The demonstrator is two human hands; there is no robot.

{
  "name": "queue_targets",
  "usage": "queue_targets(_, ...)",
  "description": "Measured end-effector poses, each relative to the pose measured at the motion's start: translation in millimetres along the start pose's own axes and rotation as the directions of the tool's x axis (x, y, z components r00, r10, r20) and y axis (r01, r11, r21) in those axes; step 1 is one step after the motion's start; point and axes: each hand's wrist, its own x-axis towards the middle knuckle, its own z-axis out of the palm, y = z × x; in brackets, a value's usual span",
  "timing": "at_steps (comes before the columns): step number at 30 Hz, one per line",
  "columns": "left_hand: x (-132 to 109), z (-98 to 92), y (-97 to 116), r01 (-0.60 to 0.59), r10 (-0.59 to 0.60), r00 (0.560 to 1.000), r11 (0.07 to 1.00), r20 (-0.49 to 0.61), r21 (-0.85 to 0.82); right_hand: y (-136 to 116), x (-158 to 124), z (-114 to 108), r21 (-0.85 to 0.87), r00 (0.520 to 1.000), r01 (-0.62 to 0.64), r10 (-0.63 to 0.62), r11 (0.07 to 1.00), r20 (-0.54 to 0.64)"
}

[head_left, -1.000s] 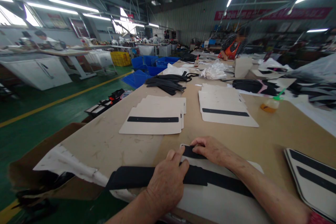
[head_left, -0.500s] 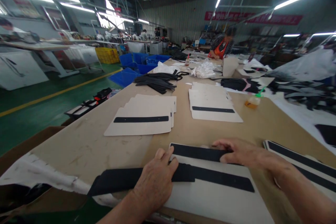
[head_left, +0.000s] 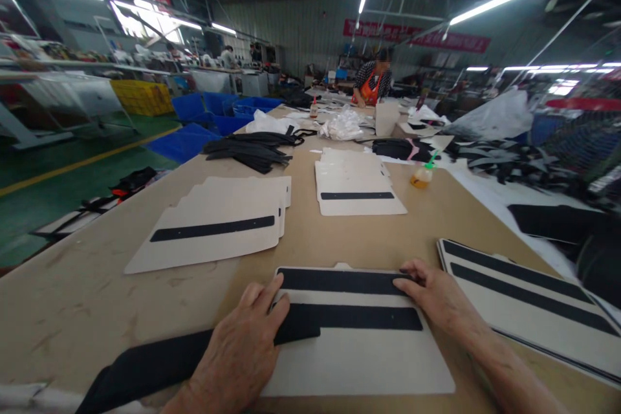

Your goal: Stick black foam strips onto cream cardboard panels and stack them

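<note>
The right hand (head_left: 439, 301) has travelled along the upper black strip (head_left: 339, 281): a second ago its fingers were close to the left hand (head_left: 240, 336), then partway along, and now they are at the strip's far end. Between the two hands, the strip now shows nearly whole, lying flat along the back edge of the beige panel (head_left: 369, 365), roughly parallel to the lower black strip (head_left: 373, 317) just in front of it. The panel itself lies on the table (head_left: 422, 223), directly under and between the grips. I judge this strip laid out along its length; whether it is stuck down cannot be told.

The right thumb rests on the strip's end, with the fingers curled at the panel's back edge; I cannot tell whether they pinch. The left hand's fingertips touch the opposite end, its palm over loose black strips (head_left: 155, 359) that stick out on both sides of it; its underside is hidden, so I cannot tell how firmly it closes on them.

The view has swung too, so the striped panel stack (head_left: 524, 320) beyond the right wrist shows more fully. Ahead of the left hand lies the nearer panel stack (head_left: 213, 252); ahead of both, the farther panel stack (head_left: 359, 204) and a green-tipped bottle (head_left: 421, 178).
</note>
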Motion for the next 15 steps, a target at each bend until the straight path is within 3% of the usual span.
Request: queue_targets(15,3,11.0,-6,-0.019,0.021,0.999,0.998,-0.026,0.052,8,4,14,0.031,0.993,-0.065,0.068,0.997,-0.100)
